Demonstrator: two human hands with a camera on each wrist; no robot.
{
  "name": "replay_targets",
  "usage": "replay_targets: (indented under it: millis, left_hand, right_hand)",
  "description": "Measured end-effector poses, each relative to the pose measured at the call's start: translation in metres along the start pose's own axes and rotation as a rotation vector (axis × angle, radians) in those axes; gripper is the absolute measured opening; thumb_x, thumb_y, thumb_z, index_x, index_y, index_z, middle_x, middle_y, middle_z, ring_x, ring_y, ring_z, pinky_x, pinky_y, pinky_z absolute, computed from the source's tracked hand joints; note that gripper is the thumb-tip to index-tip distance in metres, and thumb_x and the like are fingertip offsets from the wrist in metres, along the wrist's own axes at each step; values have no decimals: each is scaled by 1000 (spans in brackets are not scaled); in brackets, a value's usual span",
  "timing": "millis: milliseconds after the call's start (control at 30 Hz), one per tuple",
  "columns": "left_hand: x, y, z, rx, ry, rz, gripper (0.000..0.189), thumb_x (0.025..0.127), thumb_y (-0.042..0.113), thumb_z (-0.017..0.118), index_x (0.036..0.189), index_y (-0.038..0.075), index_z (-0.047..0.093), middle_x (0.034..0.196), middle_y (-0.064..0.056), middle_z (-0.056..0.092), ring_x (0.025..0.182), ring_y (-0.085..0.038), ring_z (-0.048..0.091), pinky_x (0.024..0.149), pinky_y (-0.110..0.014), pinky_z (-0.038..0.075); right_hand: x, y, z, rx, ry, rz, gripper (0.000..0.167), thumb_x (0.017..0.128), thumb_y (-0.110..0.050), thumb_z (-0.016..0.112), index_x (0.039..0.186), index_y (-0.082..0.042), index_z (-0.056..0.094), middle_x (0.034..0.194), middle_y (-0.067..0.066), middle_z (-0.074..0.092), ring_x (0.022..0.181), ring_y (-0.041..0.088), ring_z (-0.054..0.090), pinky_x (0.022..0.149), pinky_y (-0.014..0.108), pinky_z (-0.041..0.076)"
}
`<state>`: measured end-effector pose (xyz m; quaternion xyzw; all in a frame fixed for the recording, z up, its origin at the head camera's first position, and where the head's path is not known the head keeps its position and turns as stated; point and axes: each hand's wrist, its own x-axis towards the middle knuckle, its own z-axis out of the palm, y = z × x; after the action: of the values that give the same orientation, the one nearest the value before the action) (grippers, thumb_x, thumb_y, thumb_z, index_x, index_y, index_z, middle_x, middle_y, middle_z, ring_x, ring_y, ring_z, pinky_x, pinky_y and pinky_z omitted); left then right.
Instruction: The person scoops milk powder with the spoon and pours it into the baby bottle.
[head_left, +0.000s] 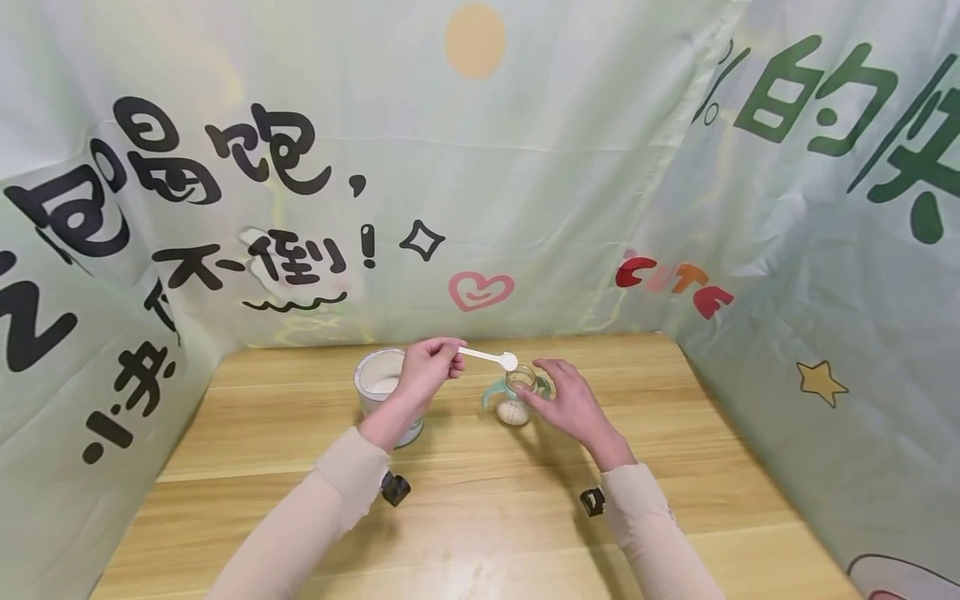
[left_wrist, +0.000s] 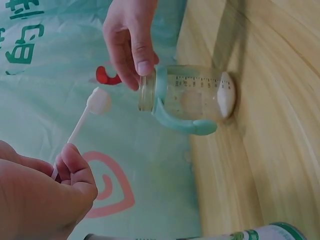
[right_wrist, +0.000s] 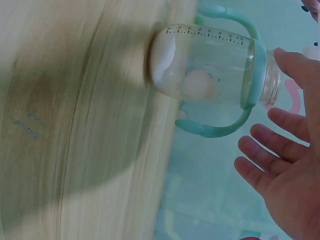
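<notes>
My left hand [head_left: 429,372] pinches the handle of a white measuring scoop [head_left: 508,361], whose bowl, heaped with white powder in the left wrist view, hangs near the bottle's mouth. The clear baby bottle [left_wrist: 195,92] stands upright on the table, with a teal collar and two teal side handles [right_wrist: 215,131]. White powder [left_wrist: 226,95] lies at its bottom. Around the bottle's open neck, my right hand [head_left: 570,402] has its thumb at the rim and its other fingers loosely spread. Left of the bottle, partly behind my left hand, an open can of powder [head_left: 371,392] stands.
The wooden table [head_left: 465,500] meets a printed cloth backdrop [head_left: 555,208] at the back and on both sides. Small black devices hang by each wrist, one near the left sleeve [head_left: 352,475] and one near the right sleeve [head_left: 637,500].
</notes>
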<state>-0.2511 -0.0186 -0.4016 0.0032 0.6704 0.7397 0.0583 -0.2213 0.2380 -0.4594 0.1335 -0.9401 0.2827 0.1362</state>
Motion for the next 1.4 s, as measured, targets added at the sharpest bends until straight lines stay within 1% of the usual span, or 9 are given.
replay_targets:
  millis: [200, 367, 533, 633, 867, 1033, 1167, 1267, 1400]
  left_hand:
    - [2, -4, 8, 3, 8, -2, 24, 107, 6, 55, 112, -6, 75, 80, -2, 66, 72, -9, 65, 68, -19, 57]
    - [4, -7, 14, -6, 5, 1, 24, 106, 5, 54, 112, -8, 74, 79, -2, 66, 71, -9, 64, 66, -18, 56]
    - [6, -12, 19, 6, -3, 10, 24, 105, 4, 54, 111, -8, 74, 81, -5, 67, 71, -8, 65, 66, -17, 57]
    - [7, -14, 21, 12, -6, 22, 24, 105, 3, 54, 110, -9, 74, 80, -5, 67, 72, -9, 65, 66, -17, 57]
    - [8, -17, 22, 23, -7, 27, 24, 105, 5, 56, 110, -9, 74, 75, 0, 67, 72, -9, 65, 65, -16, 57]
    - [8, -18, 21, 37, -10, 36, 24, 104, 5, 57, 111, -9, 75, 77, -1, 68, 74, -10, 65, 67, -17, 58]
    - [8, -19, 21, 61, -14, 55, 23, 103, 4, 57, 109, -8, 76, 79, -7, 70, 71, -9, 65, 67, -17, 58]
    - [7, -21, 21, 92, -22, 55, 23, 102, 3, 57, 108, -7, 76, 78, -6, 70, 70, -8, 65, 67, -17, 58]
    - [6, -22, 20, 117, -30, 54, 23, 102, 3, 57, 110, -6, 77, 77, -2, 70, 70, -8, 66, 68, -18, 59]
  right_hand:
    - [1, 3, 0, -9, -14, -7, 65, 94, -39, 80, 142, 0, 60, 140, 24, 63, 132, 44, 59, 114, 61, 47]
    - [0, 5, 1, -19, -28, -6, 66, 94, -41, 78, 142, 1, 59, 141, 26, 62, 132, 46, 58, 113, 63, 46]
    - [1, 5, 3, -25, -22, -22, 66, 93, -38, 78, 140, 4, 60, 138, 28, 63, 129, 47, 60, 111, 63, 48]
    - [2, 4, 5, -27, -21, -23, 65, 93, -39, 79, 139, 3, 61, 137, 27, 64, 128, 46, 61, 111, 62, 49]
    - [2, 1, 6, -15, -36, -2, 65, 92, -38, 81, 140, 1, 61, 138, 25, 64, 128, 44, 62, 111, 59, 50]
    - [3, 0, 7, -23, -32, -10, 65, 92, -37, 81, 141, 2, 60, 137, 26, 64, 127, 45, 62, 110, 60, 51]
    - [3, 1, 8, -27, -37, -7, 66, 93, -38, 80, 141, 3, 60, 136, 26, 64, 126, 45, 63, 110, 59, 51]
    - [2, 1, 8, -26, -51, 6, 67, 93, -39, 80, 141, 3, 60, 136, 25, 64, 127, 44, 63, 111, 58, 51]
    - [2, 0, 8, -31, -61, 10, 66, 94, -38, 79, 142, 2, 59, 138, 25, 64, 128, 43, 62, 111, 58, 51]
